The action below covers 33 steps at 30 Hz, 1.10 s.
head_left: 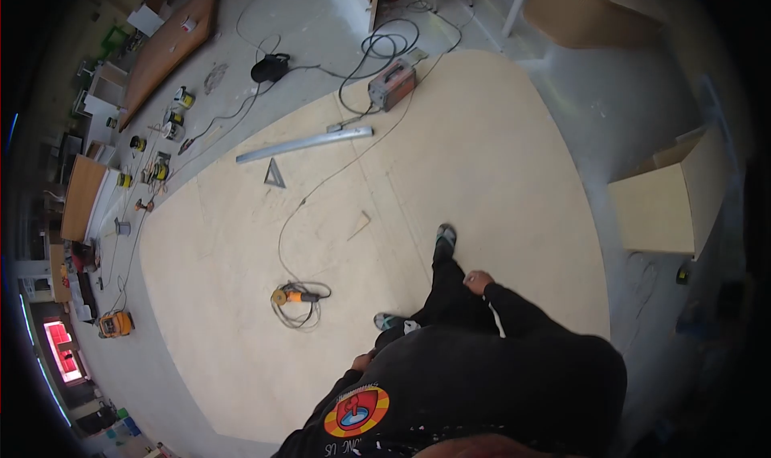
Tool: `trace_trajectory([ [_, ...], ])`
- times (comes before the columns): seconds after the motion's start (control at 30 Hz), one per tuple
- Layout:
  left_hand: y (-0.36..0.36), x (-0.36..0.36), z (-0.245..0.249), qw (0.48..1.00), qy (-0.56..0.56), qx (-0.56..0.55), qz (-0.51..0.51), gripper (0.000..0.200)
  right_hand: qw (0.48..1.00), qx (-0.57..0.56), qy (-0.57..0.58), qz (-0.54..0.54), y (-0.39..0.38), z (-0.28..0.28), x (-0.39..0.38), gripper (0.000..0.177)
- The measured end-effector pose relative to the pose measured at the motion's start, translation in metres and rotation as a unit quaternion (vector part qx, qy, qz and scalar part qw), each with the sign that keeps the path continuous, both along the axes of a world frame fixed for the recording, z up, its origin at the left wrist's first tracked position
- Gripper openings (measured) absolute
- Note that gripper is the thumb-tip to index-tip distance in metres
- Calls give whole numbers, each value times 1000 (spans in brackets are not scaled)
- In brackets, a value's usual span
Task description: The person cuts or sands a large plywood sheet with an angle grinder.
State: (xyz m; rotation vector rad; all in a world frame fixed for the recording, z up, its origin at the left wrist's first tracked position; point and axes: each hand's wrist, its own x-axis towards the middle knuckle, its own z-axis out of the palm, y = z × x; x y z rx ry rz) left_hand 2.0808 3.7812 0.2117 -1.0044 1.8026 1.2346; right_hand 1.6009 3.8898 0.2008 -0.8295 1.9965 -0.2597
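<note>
My right hand [478,281] hangs at the end of a black sleeve beside my right leg, its fingers curled and no object showing in it. My left hand [363,361] is low by my left thigh, partly hidden by dark clothing, so its fingers are hard to make out. Both feet stand on a large pale board [514,169]. Ahead and left of my feet lies an orange angle grinder [297,296] on its coiled cord. Farther up the board are a small wooden square [360,225], a triangular square [275,174] and a long metal bar [305,145].
A red and grey power unit [393,85] with cables sits near the board's far edge. A black coil or bag [270,68] and several tins lie on the grey floor. An orange machine [116,324] stands left; a pale box [654,209] stands right.
</note>
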Motion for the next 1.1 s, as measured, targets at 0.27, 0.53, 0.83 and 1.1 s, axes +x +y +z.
trace_trajectory([
  [0.27, -140, -235, 71, 995, -66, 19, 74, 89, 931, 58, -174, -317, 13, 12, -125, 19],
  [0.53, -222, -335, 23, 974, 39, -58, 215, 75, 926, 13, -137, -351, -59, 8, -230, 17],
  [0.83, -321, -411, -64, 951, 98, -65, 287, 53, 984, 28, -109, -139, -213, 56, -268, 24],
  [1.1, -422, -477, -17, 811, 114, 86, 567, 34, 989, 17, -64, -134, -317, 64, -370, 19],
])
